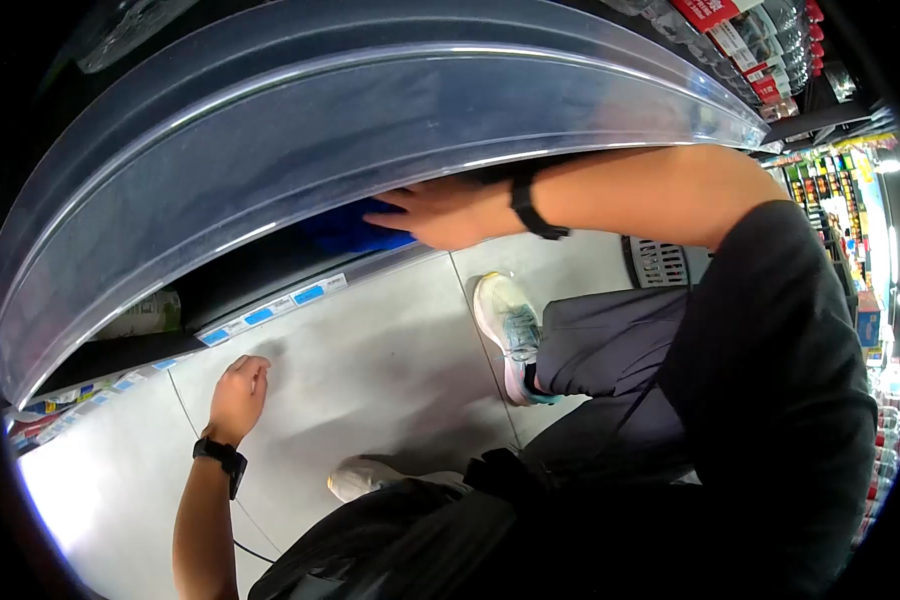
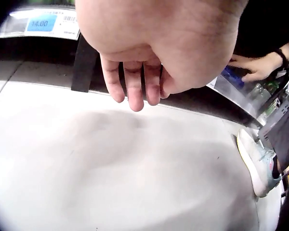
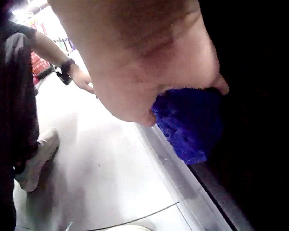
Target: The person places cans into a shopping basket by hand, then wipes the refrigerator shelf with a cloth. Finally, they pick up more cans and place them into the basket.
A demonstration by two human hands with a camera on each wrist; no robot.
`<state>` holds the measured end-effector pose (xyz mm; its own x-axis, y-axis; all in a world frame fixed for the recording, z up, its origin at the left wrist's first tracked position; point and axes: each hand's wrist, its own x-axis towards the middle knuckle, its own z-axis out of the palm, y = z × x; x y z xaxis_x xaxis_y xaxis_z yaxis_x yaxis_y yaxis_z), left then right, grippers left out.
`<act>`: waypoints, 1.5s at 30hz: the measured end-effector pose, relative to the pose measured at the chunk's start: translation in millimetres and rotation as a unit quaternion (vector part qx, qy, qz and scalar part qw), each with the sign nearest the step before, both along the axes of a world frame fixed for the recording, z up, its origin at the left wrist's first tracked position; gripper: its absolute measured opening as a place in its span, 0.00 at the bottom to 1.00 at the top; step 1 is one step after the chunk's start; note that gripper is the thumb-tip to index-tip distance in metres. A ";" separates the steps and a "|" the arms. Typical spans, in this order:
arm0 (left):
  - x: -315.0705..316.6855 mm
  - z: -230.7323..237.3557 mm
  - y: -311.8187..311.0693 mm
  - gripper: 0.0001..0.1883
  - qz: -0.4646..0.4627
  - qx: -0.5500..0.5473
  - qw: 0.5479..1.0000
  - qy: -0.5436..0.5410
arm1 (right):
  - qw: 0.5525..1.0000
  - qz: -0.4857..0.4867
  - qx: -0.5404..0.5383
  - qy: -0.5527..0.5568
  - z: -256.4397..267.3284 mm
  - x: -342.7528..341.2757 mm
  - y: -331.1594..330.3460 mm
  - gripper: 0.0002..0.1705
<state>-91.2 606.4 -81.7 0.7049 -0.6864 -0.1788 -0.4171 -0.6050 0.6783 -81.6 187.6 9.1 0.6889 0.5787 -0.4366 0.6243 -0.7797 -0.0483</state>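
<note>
On the low dark shelf lies a blue cloth (image 1: 350, 230), its fuzzy, crumpled surface clearer in the right wrist view (image 3: 190, 127). My right hand (image 1: 452, 214) reaches under the clear curved shelf front and presses on this cloth with fingers spread. Part of the cloth is hidden beneath the palm. My left hand (image 1: 238, 398) hangs over the floor in front of the shelf's price strip, with nothing in it. Its fingers (image 2: 134, 91) droop loosely in the left wrist view.
The clear curved shelf front (image 1: 390, 110) arches over my right forearm. Price labels (image 1: 259, 316) line the lower shelf edge. A green-and-white package (image 1: 150, 315) sits further left on that shelf. My shoe (image 1: 507, 330) stands on the pale tiled floor (image 1: 370, 350) near a grey plastic basket (image 1: 658, 262).
</note>
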 end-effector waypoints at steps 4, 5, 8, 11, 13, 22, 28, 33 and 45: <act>-7.4 2.2 4.3 0.05 0.020 -0.001 1.000 0.009 | 1.000 -0.011 0.019 0.004 42.1 -37.2 -15.7 0.37; -8.3 2.8 3.4 0.05 0.026 0.000 1.000 0.014 | 0.998 -0.020 0.052 0.006 49.9 -40.7 -21.8 0.36; -13.3 6.1 3.2 0.05 0.035 0.012 0.999 0.032 | 0.999 -0.031 0.036 -0.017 70.7 -62.1 -47.1 0.31; -17.7 3.3 1.0 0.06 0.041 0.021 0.998 0.052 | 0.997 -0.060 0.053 -0.014 60.0 -80.0 -77.0 0.30; -18.6 2.7 0.4 0.06 0.046 0.027 0.997 0.057 | 0.996 -0.066 0.057 -0.034 46.8 -73.0 -84.5 0.30; -38.6 10.8 10.4 0.06 0.075 0.025 0.995 0.063 | 0.969 0.042 0.225 -0.092 -46.6 19.8 -15.4 0.28; -54.5 6.9 25.9 0.06 0.060 0.063 0.995 0.055 | 0.957 0.091 0.272 -0.052 -55.7 21.4 10.8 0.26; -48.0 1.0 28.8 0.07 0.057 0.067 0.994 0.067 | 0.966 -0.087 0.234 0.060 -29.5 13.2 -35.9 0.28; -16.1 7.8 2.0 0.07 0.045 0.090 0.994 0.053 | 0.877 -0.395 0.194 -0.193 -56.2 -55.1 -246.3 0.29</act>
<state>-107.2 608.4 -73.9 0.7319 -0.5725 -0.3695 -0.2880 -0.7514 0.5936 -136.7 -58.7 -47.1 0.9947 -0.0935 0.0420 -0.0761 -0.9480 -0.3091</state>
